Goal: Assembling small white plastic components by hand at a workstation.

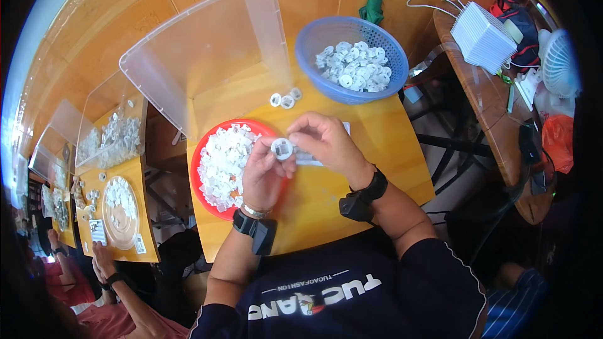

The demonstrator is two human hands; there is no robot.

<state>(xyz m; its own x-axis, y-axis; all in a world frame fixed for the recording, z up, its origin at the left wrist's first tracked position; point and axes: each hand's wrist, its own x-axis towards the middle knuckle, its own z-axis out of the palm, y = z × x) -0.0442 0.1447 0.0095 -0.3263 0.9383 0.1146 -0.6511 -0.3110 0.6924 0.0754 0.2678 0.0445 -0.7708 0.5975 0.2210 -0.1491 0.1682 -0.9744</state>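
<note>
My left hand [260, 172] is closed on a round white plastic piece [282, 149] with a grey middle, held up above the table. Close by on its right, my right hand [323, 143] is bent in a pinch at the piece's edge; whatever sits between its fingertips is too small to make out. Under my left hand lies a red round tray [196, 179] heaped with small white plastic parts [223, 160]. Several similar round white pieces [287, 102] rest on the table beyond my hands. A pale flat item [308, 159] is partly hidden beneath my right hand.
A blue perforated basket [352, 95] with many white round pieces stands at the far right. Behind the tray stands a clear plastic bin [201, 56]. Right of the table [377, 157] is a brown table [480, 97] with a small fan [561, 66]. Co-workers' hands [102, 262] show at left.
</note>
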